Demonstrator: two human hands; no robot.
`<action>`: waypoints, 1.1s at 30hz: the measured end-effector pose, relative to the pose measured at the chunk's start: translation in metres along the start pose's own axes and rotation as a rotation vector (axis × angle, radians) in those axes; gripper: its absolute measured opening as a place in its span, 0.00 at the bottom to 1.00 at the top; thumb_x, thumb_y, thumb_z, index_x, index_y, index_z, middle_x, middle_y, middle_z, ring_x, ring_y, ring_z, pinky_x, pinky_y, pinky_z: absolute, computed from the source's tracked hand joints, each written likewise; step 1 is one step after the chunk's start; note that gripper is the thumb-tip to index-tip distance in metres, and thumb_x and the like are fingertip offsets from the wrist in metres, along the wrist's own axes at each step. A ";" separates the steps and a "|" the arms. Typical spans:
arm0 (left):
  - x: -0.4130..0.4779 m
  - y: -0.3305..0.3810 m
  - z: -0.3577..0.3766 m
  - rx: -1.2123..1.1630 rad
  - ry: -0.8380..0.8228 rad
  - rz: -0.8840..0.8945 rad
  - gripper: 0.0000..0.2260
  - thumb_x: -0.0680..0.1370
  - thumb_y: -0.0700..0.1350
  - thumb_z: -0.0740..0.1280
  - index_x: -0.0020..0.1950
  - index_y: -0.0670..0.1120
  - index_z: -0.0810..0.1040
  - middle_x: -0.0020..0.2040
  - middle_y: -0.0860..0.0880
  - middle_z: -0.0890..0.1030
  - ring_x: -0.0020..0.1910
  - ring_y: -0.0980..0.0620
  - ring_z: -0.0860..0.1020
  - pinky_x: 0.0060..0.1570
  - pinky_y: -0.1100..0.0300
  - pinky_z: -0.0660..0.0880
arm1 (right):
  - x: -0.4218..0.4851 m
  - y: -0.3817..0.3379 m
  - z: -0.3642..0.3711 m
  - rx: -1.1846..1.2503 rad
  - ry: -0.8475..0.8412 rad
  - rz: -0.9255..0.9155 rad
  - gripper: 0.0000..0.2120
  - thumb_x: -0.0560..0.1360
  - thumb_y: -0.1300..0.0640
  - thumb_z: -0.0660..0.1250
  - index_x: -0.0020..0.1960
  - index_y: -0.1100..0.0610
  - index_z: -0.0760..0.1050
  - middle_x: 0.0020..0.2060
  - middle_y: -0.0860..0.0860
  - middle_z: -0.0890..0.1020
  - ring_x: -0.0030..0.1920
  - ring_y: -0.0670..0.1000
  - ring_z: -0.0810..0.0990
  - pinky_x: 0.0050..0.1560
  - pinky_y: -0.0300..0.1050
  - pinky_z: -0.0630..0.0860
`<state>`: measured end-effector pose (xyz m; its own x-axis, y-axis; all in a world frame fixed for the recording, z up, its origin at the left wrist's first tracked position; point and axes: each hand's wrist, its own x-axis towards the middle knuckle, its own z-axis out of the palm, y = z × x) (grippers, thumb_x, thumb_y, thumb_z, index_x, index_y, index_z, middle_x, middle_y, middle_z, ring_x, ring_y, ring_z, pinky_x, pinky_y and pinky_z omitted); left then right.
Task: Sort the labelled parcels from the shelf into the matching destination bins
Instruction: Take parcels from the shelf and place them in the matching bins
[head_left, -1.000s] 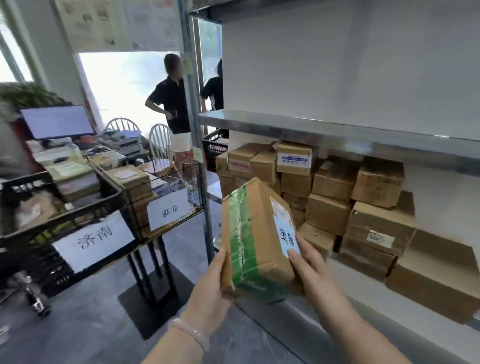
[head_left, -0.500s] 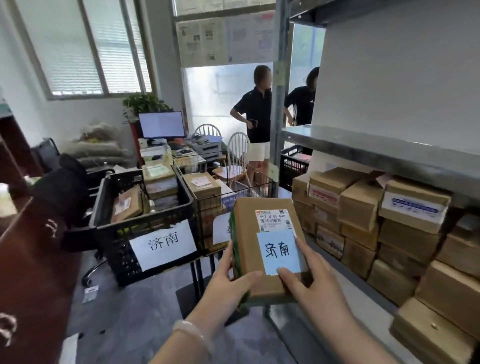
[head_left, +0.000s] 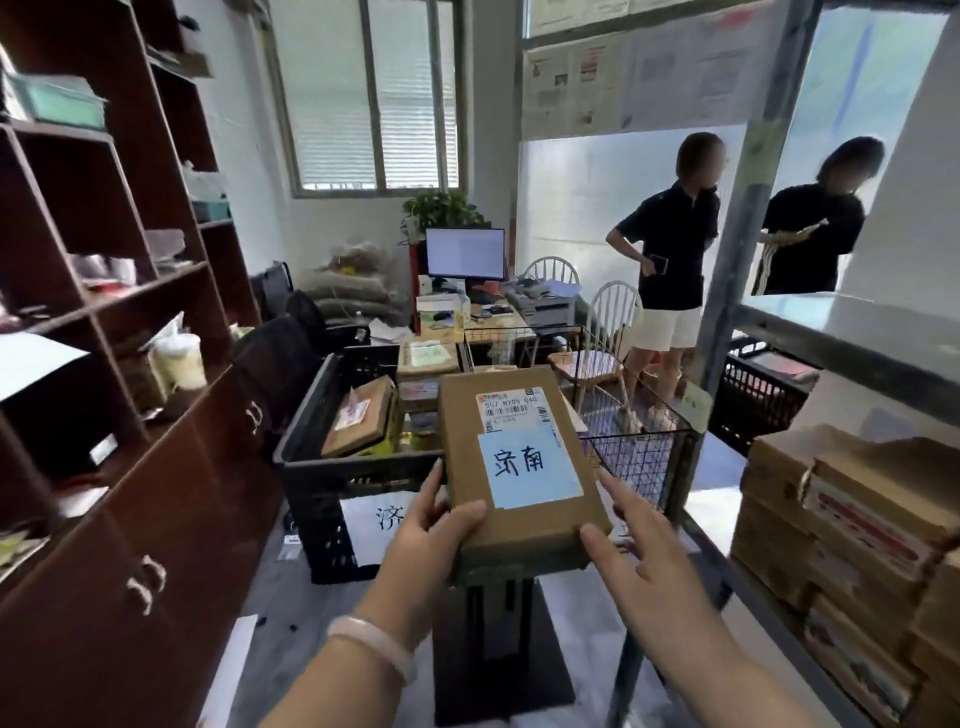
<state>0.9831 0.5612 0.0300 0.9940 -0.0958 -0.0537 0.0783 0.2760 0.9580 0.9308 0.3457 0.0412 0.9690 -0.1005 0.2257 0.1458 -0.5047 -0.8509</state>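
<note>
Cabinet (head_left: 156, 467): dark wood along the left wall, open cubbies above closed doors.
Shelf (head_left: 852, 322): grey metal, at right; brown cardboard boxes (head_left: 852, 519) stacked on its lower level.
Desk (head_left: 441, 332): cluttered, below the window, carrying a lit monitor (head_left: 465, 254).
Black crate (head_left: 332, 467): left of centre; holds a tilted cardboard packet (head_left: 361, 415); paper sign (head_left: 379, 525) on its front, half hidden.
Wire basket (head_left: 639, 452): just to the crate's right; contents hidden from view.
Parcel (head_left: 519, 405): flat, brown, blue label (head_left: 527, 465) reading 济南; held in the air before both bins.
Left hand (head_left: 431, 535): grips the parcel's near left corner, thumb on top.
Right hand (head_left: 639, 545): fingers straight, thumb tip at the near right corner.
</note>
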 end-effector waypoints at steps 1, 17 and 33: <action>0.012 0.004 -0.008 0.006 0.016 0.003 0.33 0.75 0.47 0.72 0.76 0.61 0.62 0.58 0.51 0.83 0.49 0.49 0.85 0.42 0.55 0.82 | 0.010 0.002 0.006 -0.003 -0.010 -0.009 0.28 0.72 0.32 0.56 0.71 0.26 0.55 0.73 0.36 0.61 0.73 0.43 0.59 0.73 0.54 0.63; 0.257 0.065 -0.160 0.123 0.087 -0.060 0.43 0.58 0.59 0.78 0.72 0.67 0.66 0.53 0.54 0.85 0.48 0.50 0.85 0.46 0.53 0.81 | 0.219 -0.004 0.127 -0.081 0.093 -0.047 0.24 0.78 0.38 0.58 0.73 0.31 0.58 0.67 0.34 0.66 0.70 0.43 0.66 0.69 0.49 0.65; 0.357 -0.003 -0.192 0.627 -0.211 -0.607 0.41 0.75 0.56 0.70 0.81 0.56 0.50 0.68 0.47 0.71 0.57 0.49 0.77 0.52 0.57 0.76 | 0.297 0.022 0.186 -0.133 0.050 0.028 0.25 0.78 0.37 0.59 0.73 0.33 0.57 0.68 0.32 0.64 0.69 0.35 0.61 0.66 0.42 0.60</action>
<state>1.3522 0.7094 -0.0464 0.7553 -0.2454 -0.6077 0.4682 -0.4468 0.7623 1.2588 0.4640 0.0014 0.9606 -0.1569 0.2292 0.0884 -0.6097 -0.7877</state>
